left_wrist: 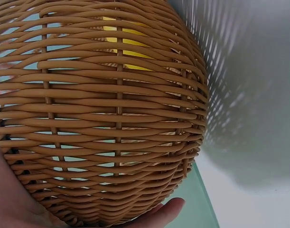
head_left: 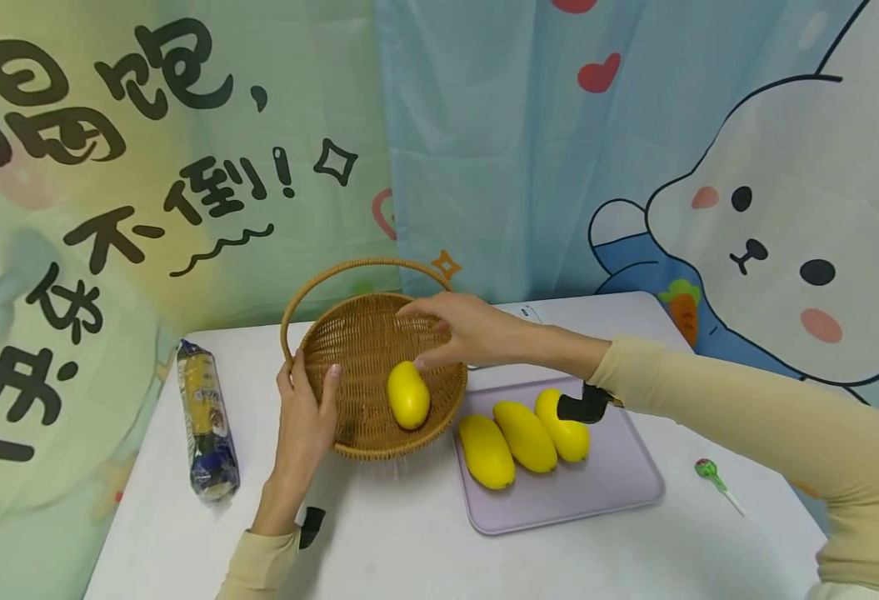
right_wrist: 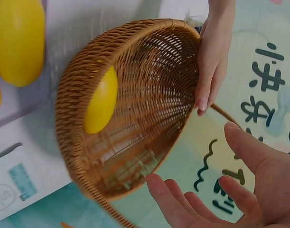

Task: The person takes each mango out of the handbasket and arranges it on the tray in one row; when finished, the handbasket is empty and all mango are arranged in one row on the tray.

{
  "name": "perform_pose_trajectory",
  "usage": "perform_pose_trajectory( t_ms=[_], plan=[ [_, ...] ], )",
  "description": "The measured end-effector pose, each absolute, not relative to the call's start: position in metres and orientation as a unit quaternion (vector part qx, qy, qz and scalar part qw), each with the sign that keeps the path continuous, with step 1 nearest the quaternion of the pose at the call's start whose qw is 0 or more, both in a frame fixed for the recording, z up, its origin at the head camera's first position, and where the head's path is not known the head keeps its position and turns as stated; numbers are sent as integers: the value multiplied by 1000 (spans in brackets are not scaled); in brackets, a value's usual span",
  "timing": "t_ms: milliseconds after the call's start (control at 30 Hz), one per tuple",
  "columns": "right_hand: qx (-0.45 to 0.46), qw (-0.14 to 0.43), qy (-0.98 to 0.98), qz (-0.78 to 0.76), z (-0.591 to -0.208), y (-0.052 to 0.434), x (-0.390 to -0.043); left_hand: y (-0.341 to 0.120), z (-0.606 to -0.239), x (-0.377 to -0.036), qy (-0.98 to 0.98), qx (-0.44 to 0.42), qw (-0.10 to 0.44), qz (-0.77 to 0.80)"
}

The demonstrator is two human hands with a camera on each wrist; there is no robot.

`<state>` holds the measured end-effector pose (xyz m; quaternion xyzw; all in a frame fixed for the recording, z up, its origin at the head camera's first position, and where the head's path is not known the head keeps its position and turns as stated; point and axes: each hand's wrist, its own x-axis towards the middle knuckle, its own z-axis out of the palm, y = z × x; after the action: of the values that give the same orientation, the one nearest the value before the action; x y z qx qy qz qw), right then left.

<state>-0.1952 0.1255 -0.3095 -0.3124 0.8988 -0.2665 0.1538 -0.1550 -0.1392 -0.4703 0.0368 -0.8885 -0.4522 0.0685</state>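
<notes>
A brown wicker basket [head_left: 367,350] with a hooped handle tilts its mouth toward me in the head view. My left hand [head_left: 306,408] grips its left rim, the thumb over the inside. One yellow mango [head_left: 408,396] lies within, toward the basket's right side. Above that mango, my right hand [head_left: 469,332] hovers over the right part of the rim, fingers spread and holding nothing. The right wrist view shows those loose fingers [right_wrist: 182,204] facing the basket's opening. Through the weave in the left wrist view, a bit of yellow mango [left_wrist: 130,45] shows.
Right of the basket, a pale purple tray [head_left: 559,508] carries three more mangoes [head_left: 486,452]. A long packaged food roll [head_left: 208,425] lies at the table's left, a lollipop [head_left: 709,472] at the right. Behind the right arm is a white flat item [head_left: 523,312]. A printed curtain [head_left: 469,167] hangs behind.
</notes>
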Motion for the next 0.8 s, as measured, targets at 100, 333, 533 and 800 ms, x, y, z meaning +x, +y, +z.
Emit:
perform_pose_trajectory(
  t_ms=[100,333,533,800],
  plan=[
    [-320,164,897,-259,-310,110,-197,-139,-472,-155,-889,39,66,-452],
    [-338,160,901,-219,-312,85,-208,-140,-473,-155,-888,37,66,-453],
    [-339,170,902,-209,-315,76,-217,-141,-472,-154,-889,36,64,-453],
    [-337,210,898,-191,-326,67,-231,-141,-472,-156,-891,33,73,-447]
  ],
)
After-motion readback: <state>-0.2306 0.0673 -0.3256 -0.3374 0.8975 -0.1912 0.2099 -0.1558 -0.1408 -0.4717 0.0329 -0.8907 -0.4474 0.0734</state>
